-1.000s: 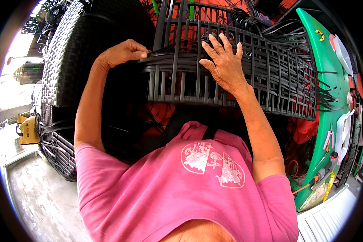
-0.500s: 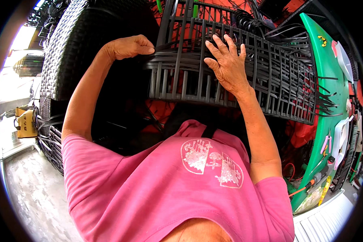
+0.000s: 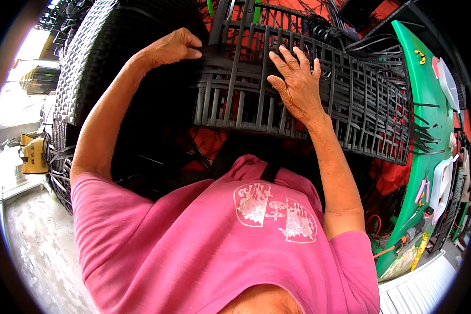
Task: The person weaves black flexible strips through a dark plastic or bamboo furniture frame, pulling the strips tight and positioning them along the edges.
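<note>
A dark grey lattice of flat plastic weaving strips [image 3: 369,99], partly woven, lies across the space ahead of me. My right hand [image 3: 301,86] rests on it with the fingers spread, holding nothing. To the left, beside the lattice's left end, my left hand [image 3: 175,48] is closed, its thumb against the curled fingers. Black weaving strips [image 3: 214,62] run from this hand into the lattice, blurred by motion. How many strips it grips cannot be told.
A finished dark wicker piece [image 3: 83,68] stands at my left. Right of the lattice leans a green board [image 3: 403,104] bearing pink-handled snippers [image 3: 423,191] and a white tray [image 3: 442,172]. Loose strip ends stick out toward it. A brown bag [image 3: 34,155] sits at far left.
My left hand has moved slightly up and outward, and the strips beside it are now blurred. The right hand keeps nearly the same place on the lattice, fingers still spread.
</note>
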`<state>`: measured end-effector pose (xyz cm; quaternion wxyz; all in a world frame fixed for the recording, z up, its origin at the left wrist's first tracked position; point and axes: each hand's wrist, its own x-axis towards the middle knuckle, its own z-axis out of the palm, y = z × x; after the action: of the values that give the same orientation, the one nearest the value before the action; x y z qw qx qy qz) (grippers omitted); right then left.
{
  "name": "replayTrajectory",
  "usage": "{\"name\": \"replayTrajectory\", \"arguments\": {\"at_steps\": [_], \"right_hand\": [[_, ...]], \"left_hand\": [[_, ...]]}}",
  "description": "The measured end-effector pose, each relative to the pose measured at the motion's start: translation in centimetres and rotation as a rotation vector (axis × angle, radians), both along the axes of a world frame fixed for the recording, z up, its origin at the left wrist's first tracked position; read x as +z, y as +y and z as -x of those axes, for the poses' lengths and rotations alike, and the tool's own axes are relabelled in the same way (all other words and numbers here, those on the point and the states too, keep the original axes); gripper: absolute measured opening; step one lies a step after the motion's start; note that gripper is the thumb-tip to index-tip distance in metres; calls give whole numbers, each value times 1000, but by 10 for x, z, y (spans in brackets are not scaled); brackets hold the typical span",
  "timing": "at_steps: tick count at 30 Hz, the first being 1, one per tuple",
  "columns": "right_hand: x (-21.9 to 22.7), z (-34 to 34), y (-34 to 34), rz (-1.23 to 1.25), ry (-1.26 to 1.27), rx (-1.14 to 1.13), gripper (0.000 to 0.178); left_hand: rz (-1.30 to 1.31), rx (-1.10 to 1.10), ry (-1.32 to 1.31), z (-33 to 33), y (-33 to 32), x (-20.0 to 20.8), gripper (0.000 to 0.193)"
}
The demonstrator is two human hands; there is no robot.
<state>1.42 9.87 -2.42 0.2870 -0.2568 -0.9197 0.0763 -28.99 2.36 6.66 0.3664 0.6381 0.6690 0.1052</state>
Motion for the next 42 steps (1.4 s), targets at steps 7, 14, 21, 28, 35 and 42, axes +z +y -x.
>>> {"name": "replayTrajectory", "arguments": {"at_steps": [7, 14, 21, 28, 35, 42], "right_hand": [[3, 0, -1, -20, -4, -59, 68], [-2, 2, 0, -24, -161, -71, 68], [4, 1, -3, -45, -117, -70, 62], [6, -2, -1, 5, -63, -33, 55], [6, -2, -4, -89, -74, -48, 49], [1, 0, -2, -42, -53, -26, 51]], "left_hand": [[-953, 110, 510, 3, 16, -30, 21], [-528, 81, 1088, -5, -18, -68, 65], [-780, -40, 304, -25, -28, -58, 55], [-806, -14, 548, -64, -38, -34, 36], [-863, 142, 597, -90, -57, -32, 29], [-450, 539, -211, -40, -55, -54, 30]]}}
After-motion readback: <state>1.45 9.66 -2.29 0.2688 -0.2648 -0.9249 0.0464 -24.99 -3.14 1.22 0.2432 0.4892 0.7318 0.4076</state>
